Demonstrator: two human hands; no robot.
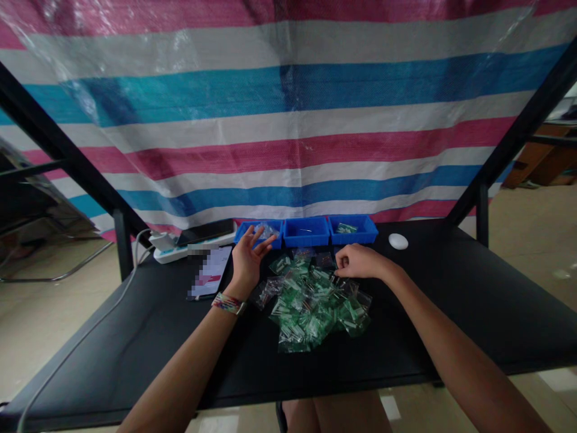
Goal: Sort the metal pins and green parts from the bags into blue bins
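Note:
A heap of small clear bags with green parts [311, 304] lies on the black table [451, 300]. My left hand [249, 255] is raised near the left blue bin [260, 231], fingers spread, holding nothing. My right hand [358, 261] rests at the far edge of the heap, fingers curled in a pinch on one small bag. A woven band sits on my left wrist. Behind the heap stand the middle blue bin [306, 231] and the right blue bin [352, 229].
A phone [211, 272] lies left of my left hand, with a white power strip [180, 246] and cable behind it. A white round object [398, 241] sits right of the bins. A striped tarp [288, 120] hangs behind, between black frame posts.

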